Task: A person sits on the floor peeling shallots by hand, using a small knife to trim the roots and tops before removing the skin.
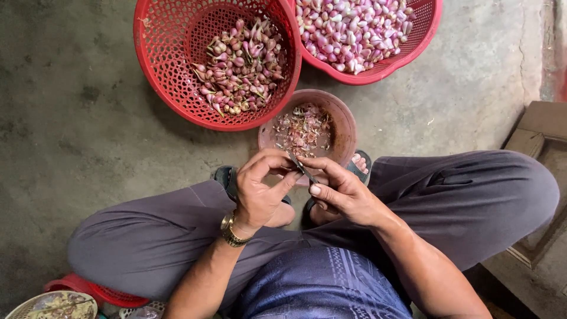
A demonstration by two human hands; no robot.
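The left hand [260, 189] pinches a small shallot, fingers closed (bulb mostly hidden), above the pink bowl [342, 121]; the right hand [342, 192] grips a thin knife [301, 168]. Light, slick-skinned, probably best held by its ends.

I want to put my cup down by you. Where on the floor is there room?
The bare concrete floor left of the red basket of unpeeled shallots is open, and so is the stretch right of the pink bowl, toward the wooden board. Between the baskets, the bowl, the left hand and right hand, it is crowded.
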